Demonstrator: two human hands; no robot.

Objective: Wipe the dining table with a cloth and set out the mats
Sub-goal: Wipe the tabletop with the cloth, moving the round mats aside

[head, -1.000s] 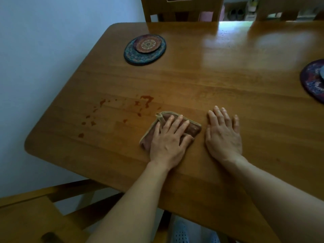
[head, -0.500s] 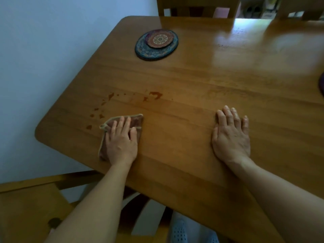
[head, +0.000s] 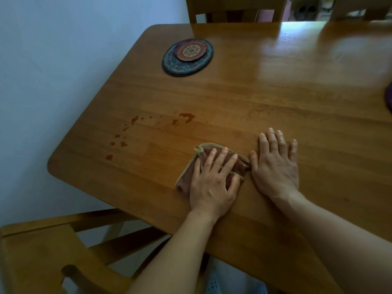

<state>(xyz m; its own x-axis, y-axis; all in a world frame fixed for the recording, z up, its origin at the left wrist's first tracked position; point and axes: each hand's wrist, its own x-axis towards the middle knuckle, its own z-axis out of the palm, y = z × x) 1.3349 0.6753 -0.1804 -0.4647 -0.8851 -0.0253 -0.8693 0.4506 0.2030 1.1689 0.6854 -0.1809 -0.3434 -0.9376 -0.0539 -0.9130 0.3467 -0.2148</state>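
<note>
Wooden dining table [head: 275, 92] stands against a pale wall on the left. Near its front edge lies a folded brown cloth [head: 206, 150] with tan trim. The left hand [head: 212, 183] presses flat on the cloth, fingers straight and spread. The right hand [head: 275, 168] lies flat on the bare wood just right of the cloth, fingers extended, thumb at the cloth's edge. Reddish stains [head: 186, 117] dot the wood to the far left. Farther off, a small round mat [head: 191, 49] sits on a larger mat [head: 184, 67]. Chairs stand near left [head: 31, 251] and beyond.

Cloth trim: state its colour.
Beige trim on a reddish-brown cloth; head view.
</note>
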